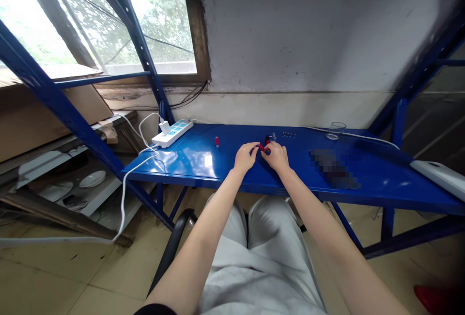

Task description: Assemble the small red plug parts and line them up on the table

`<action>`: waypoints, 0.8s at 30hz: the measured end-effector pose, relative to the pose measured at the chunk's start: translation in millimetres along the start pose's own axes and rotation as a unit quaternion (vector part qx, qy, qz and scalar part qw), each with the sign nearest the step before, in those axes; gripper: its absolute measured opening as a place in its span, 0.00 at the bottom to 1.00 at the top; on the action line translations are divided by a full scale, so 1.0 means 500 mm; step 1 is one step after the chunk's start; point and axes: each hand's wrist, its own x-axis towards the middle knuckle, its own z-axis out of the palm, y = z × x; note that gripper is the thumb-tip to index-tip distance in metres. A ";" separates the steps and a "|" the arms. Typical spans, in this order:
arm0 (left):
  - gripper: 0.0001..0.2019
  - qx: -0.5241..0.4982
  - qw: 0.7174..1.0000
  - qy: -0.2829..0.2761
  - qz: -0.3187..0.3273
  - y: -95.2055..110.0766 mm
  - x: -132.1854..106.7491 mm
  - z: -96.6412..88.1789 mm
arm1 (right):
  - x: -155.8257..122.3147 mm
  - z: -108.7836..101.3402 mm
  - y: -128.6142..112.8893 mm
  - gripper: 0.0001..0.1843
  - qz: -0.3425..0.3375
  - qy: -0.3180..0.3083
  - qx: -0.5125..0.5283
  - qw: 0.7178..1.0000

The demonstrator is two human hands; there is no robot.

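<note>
Both my hands meet above the middle of the blue table (pixel 189 162). My left hand (pixel 245 156) is closed, its thumb and fingers pinching one end of a small red stick-like piece (pixel 261 147). The other end is pinched by my right hand (pixel 277 156), so my fingers cover much of it. Just behind my right hand lie a black and red item (pixel 268 139) and some small clear pieces (pixel 273 136), partly hidden. To the left, a small red piece with a pale lower end (pixel 217 142) stands upright. Several tiny metallic bits (pixel 289 134) sit in a row behind and to the right.
A white power strip (pixel 172 133) with a plug and cord lies at the table's left end. At the back right stands a clear glass (pixel 336 131). A blurred dark object (pixel 332 168) lies right of my hands, and a white device (pixel 441 177) sits at the right edge.
</note>
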 end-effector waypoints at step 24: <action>0.07 0.136 0.980 -0.129 0.068 0.022 0.090 -0.052 | 0.000 0.009 0.014 0.14 -0.089 0.077 0.028 0.993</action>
